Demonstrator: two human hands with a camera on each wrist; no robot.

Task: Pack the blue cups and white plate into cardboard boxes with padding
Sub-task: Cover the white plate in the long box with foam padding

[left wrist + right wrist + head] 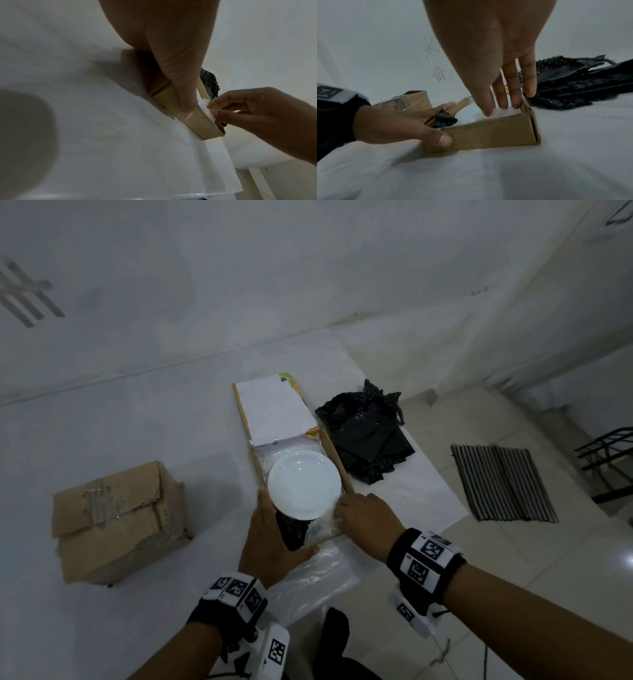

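The white plate [304, 484] lies in a flat open cardboard box [334, 453] whose white-lined lid [274, 412] is folded back. Black padding [291, 529] shows under the plate's near edge. My left hand [270, 539] grips the box's near left corner, with the thumb [443, 139] on the front wall [488, 134]. At the near right corner my right hand [363, 518] reaches into the box, and its fingertips [211, 106] pinch clear padding [503, 112]. No blue cups are in view.
A closed, taped cardboard box [116, 522] stands to the left. A heap of black bubble wrap [366, 436] lies right of the open box. A clear plastic sheet [315, 580] lies in front. The table edge [445, 494] runs close on the right above a striped floor mat [503, 484].
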